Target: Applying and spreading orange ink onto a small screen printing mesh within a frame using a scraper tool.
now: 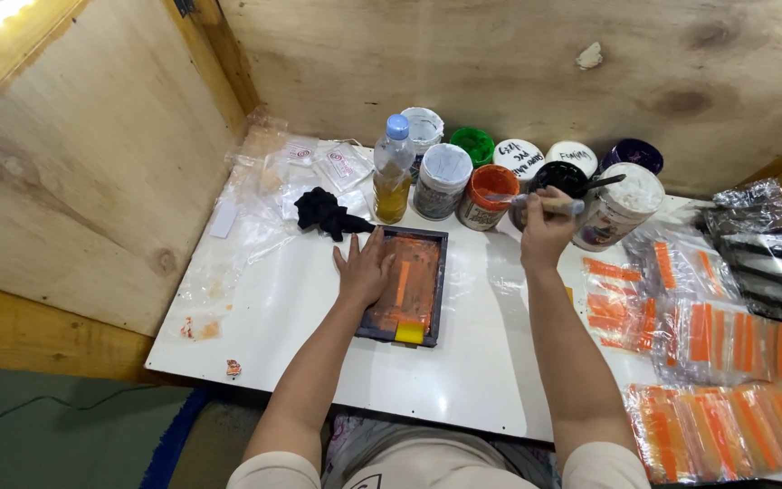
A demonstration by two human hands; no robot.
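Observation:
My left hand (364, 269) lies flat, fingers spread, on the left side of a small dark-framed printing screen (414, 282) smeared with orange ink. A yellow squeegee (410, 332) rests at the frame's near end. My right hand (545, 228) is closed around a stick-like tool (536, 202) whose tip points left toward an open tub of orange ink (487, 195). A black ink tub (561, 178) stands just behind that hand.
On the white table (477, 362), several ink tubs stand along the back: white-lidded (443, 179), green (473, 143) and dark purple (634, 155). A bottle of yellow liquid (392, 172) and a black rag (323, 213) are left. Bagged orange pieces (717, 380) fill the right. Wooden walls enclose.

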